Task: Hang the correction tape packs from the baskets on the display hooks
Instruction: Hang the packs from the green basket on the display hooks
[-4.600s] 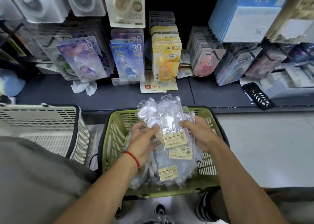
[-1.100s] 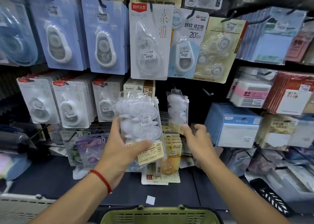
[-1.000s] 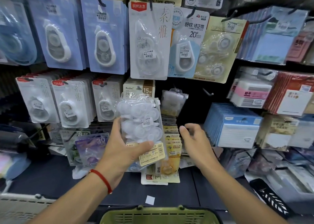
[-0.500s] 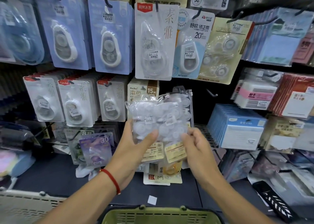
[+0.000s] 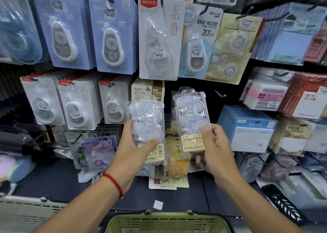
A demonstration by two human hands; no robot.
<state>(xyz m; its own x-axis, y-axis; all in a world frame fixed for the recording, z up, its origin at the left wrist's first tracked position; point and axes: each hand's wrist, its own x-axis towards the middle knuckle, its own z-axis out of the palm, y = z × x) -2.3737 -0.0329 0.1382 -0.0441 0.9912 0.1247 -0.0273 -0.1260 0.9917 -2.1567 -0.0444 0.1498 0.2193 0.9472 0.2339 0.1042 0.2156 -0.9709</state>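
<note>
My left hand (image 5: 136, 151) fingers clamp a stack of clear correction tape packs (image 5: 147, 126). Right hand (image 5: 216, 149) fingers pinch one pack (image 5: 192, 119), raised before an empty hook (image 5: 220, 94). Green basket (image 5: 166, 223) below both wrists.

A: Body only. What's worn?
B: Both forearms bare, no sleeves in view. Left wrist has a thin red string bracelet (image 5: 114, 183), plain cord, no beads or charms visible.
A: Right side?
B: Right hand (image 5: 216, 150) has no rings, watch or glove. Left hand (image 5: 131, 150) has no glove or rings.
</note>
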